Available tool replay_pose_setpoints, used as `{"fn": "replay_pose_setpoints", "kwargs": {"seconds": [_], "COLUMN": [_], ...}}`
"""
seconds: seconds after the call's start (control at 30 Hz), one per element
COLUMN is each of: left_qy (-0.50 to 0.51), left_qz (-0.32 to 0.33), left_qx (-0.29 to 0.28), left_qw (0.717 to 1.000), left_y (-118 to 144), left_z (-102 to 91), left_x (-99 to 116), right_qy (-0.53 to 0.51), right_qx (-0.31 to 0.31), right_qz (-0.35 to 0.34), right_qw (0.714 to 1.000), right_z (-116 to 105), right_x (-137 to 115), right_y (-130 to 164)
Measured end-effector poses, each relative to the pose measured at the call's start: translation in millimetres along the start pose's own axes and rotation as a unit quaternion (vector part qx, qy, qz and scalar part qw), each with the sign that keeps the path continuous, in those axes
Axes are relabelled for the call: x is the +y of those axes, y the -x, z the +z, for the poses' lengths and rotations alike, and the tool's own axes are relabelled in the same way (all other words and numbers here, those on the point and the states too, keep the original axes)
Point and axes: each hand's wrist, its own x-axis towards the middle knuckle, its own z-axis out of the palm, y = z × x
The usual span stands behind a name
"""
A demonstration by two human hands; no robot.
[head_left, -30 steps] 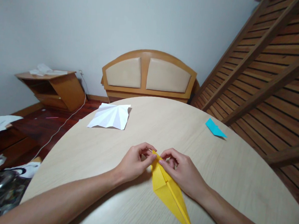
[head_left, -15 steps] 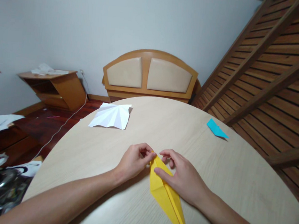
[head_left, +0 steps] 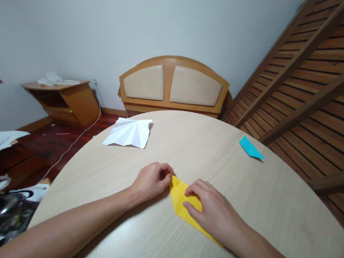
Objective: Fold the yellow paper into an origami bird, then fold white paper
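Observation:
A yellow folded paper (head_left: 180,197) lies slanted on the table, its pointed end towards me and to the right. My left hand (head_left: 153,182) pinches its far left tip between thumb and fingers. Over the middle and right side of the paper rests my right hand (head_left: 213,207), its thumb and bent fingertips apart with yellow paper showing between them. That hand hides much of the paper's right half, and the folds beneath cannot be seen.
A creased white paper (head_left: 131,133) lies at the far left of the round table (head_left: 172,129). A small blue folded paper (head_left: 251,148) is at the far right. Beyond stand a wooden headboard (head_left: 165,103) and a slatted wooden panel (head_left: 322,98).
The yellow paper has turned, its near point swinging to the right. My right hand has shifted slightly right, its fingertips now over the paper. The left hand keeps its pinch at the tip.

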Motion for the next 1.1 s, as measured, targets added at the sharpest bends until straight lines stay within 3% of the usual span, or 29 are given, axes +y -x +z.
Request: {"fn": "replay_pose_setpoints", "kwargs": {"seconds": [0.2, 0.33, 0.43, 0.7, 1.1], "left_qy": [-0.041, -0.049, -0.057, -0.086, -0.136], "left_qz": [0.036, 0.101, 0.137, 0.138, 0.204], "left_qx": [-0.043, -0.077, -0.097, -0.102, -0.118], "left_qw": [0.998, 0.991, 0.984, 0.981, 0.962], "left_y": [-0.1, 1.1, 1.9, 1.6, -5.6], "left_z": [-11.2, -16.1, -17.8, -21.4, -40.3], "left_x": [1.1, 0.6, -0.1, -1.5, -9.8], "right_qy": [0.053, 0.06, 0.019, 0.0, 0.037], "right_qx": [-0.009, 0.014, 0.031, 0.073, 0.076], "right_qz": [-0.04, -0.082, -0.065, 0.007, -0.012], "right_qw": [0.998, 0.995, 0.997, 0.997, 0.996], "right_z": [-14.4, -14.0, -8.5, 5.1, 8.8], "right_x": [16.7, 25.9, 24.2, 15.3, 18.8], "right_y": [-5.2, -8.9, -10.4, -11.4, -16.2]}}
